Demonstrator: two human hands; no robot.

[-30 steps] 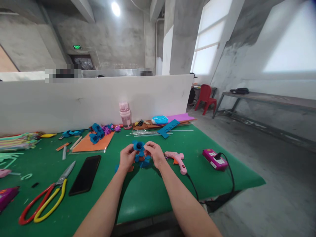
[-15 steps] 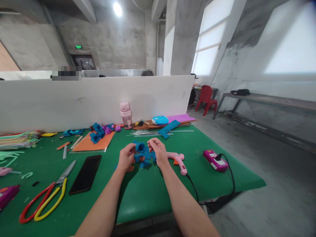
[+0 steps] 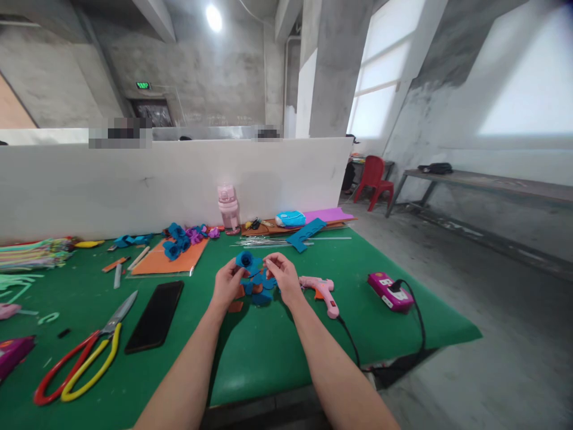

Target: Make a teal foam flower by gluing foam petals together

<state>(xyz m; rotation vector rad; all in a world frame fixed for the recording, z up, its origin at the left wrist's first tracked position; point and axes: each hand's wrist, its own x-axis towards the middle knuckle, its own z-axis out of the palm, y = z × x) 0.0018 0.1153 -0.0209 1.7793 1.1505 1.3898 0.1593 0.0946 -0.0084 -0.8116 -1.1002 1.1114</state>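
Observation:
My left hand (image 3: pixel 227 283) is closed on a blue rolled flower (image 3: pixel 245 259), pinched between thumb and fingers with its spiral centre showing. Just to the right, my right hand (image 3: pixel 283 276) has its thumb and fingertips pressed together; whatever they hold is too small to make out. Below both hands lie loose blue petal-shaped pieces (image 3: pixel 261 297) and a few orange-brown scraps (image 3: pixel 236 307) on the green tabletop (image 3: pixel 264 358). A pink glue gun (image 3: pixel 326 289) rests beside my right hand, its cord running off the table's front edge.
Left of my arms lie a black phone (image 3: pixel 154 316) and red-and-yellow scissors (image 3: pixel 89 352). Finished blue flowers (image 3: pixel 178 242) sit on an orange sheet (image 3: pixel 179 264). A pink bottle (image 3: pixel 228 209) stands against the white partition (image 3: pixel 179 179). At right is a purple power box (image 3: pixel 390 291) with a plugged-in cord.
The blue flower has moved slightly left and up in my left hand, and its centre has turned more into view. My right hand has shifted a little to the left.

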